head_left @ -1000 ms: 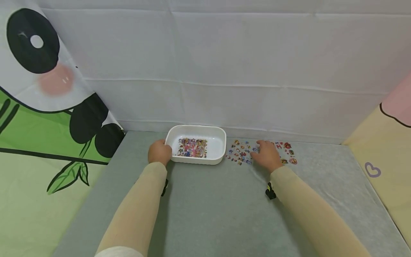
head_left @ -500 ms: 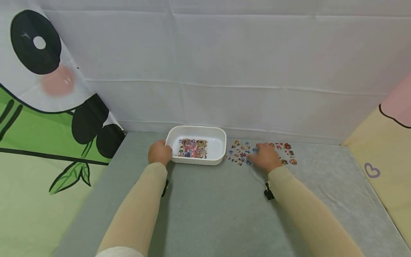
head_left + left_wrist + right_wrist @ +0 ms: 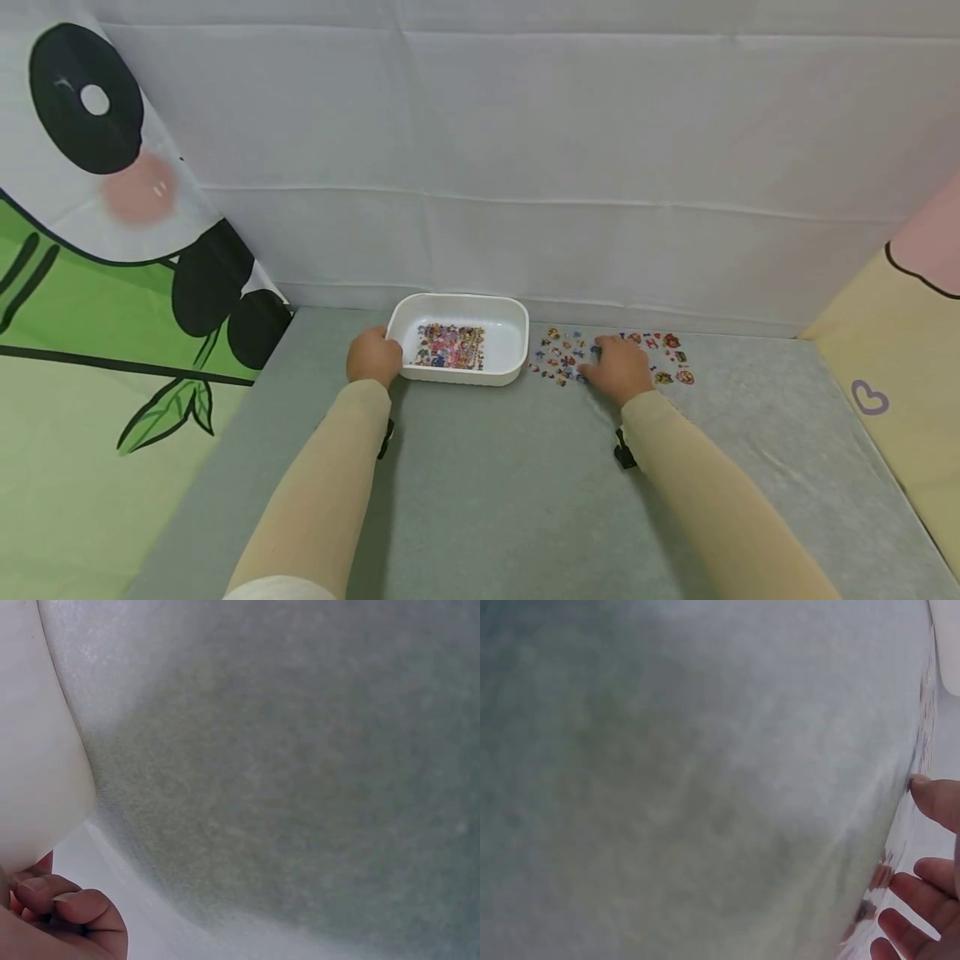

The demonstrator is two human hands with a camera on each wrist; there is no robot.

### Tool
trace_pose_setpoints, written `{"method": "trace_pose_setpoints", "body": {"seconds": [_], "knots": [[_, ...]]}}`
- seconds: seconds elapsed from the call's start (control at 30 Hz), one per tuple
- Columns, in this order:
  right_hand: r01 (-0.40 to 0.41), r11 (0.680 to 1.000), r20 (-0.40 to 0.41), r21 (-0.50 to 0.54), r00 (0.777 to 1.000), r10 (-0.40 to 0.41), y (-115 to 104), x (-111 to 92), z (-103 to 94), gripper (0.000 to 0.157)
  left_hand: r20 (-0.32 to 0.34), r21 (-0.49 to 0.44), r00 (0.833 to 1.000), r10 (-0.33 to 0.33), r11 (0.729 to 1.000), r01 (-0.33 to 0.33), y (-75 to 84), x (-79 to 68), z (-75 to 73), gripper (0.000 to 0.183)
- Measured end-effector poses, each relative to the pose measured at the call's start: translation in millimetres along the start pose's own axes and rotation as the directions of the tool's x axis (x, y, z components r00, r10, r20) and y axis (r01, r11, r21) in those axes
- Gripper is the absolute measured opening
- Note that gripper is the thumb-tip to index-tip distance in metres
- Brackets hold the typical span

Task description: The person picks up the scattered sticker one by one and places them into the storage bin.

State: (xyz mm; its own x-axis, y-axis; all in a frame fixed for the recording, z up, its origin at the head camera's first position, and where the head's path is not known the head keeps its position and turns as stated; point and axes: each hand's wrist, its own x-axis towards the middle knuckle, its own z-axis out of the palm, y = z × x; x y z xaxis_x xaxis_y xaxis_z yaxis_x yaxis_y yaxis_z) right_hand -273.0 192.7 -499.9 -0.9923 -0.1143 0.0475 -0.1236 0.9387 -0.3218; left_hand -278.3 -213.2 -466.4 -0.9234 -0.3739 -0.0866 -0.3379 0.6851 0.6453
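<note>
Sleeves [image 3: 318, 475], pale beige, run from the near edge of my head feed up to both hands. I note a dark strap [image 3: 625, 451] just below the right wrist. Beneath both hands lies grey cloth [image 3: 495, 483]. Left hand [image 3: 374, 358]: curled on the near left end of a white tray [image 3: 504, 333], gripping its edge; on the left wrist feed I read bent fingers [image 3: 86, 906] right at the tray's corner, though the exact thumb contact is hidden from me. The tray sits on the cloth directly to the right of that hand. Inside it, a dense patch of tiny multicoloured bits [image 3: 450, 346] lies on the half nearer the left hand. Right hand [image 3: 618, 368]: spread, its thumb well apart from the parted fingers [image 3: 926, 898], low over small colourful pieces [image 3: 567, 361]; thumb tip and one finger appear to touch them, and I see nothing gripped. These pieces fill the gap between right hand and tray; further pieces [image 3: 685, 377] lie just to the right of the same hand. I cannot tell whether they are loose or on a clear sheet. Beyond both hands rises a creased white backdrop [image 3: 487, 167]; well left of the left hand, a green cartoon panel [image 3: 112, 292]; well right of the right hand, a cream panel bearing a purple heart [image 3: 857, 398].
</note>
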Motion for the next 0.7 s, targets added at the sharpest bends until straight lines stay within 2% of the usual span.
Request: {"method": "trace_pose_setpoints", "body": {"seconds": [0.3,0.53,0.7], "knots": [[-0.019,0.998,-0.009,0.066,1.000,0.020,-3.9,-1.9,0.3,0.061,-0.003,0.005,1.000,0.002,1.000,-0.002,0.9,-0.8,-1.2,0.045],[-0.042,0.996,0.013,0.077,0.999,0.041,-9.1,-0.6,-2.1,0.062,-0.002,0.015,1.000,0.003,1.000,-0.003,0.7,-1.8,-1.0,0.045],[-0.057,0.991,0.038,0.124,0.998,0.053,-10.2,2.5,-4.1,0.062,-0.004,0.011,1.000,0.000,1.000,0.000,1.7,-1.2,0.2,0.045]]}}
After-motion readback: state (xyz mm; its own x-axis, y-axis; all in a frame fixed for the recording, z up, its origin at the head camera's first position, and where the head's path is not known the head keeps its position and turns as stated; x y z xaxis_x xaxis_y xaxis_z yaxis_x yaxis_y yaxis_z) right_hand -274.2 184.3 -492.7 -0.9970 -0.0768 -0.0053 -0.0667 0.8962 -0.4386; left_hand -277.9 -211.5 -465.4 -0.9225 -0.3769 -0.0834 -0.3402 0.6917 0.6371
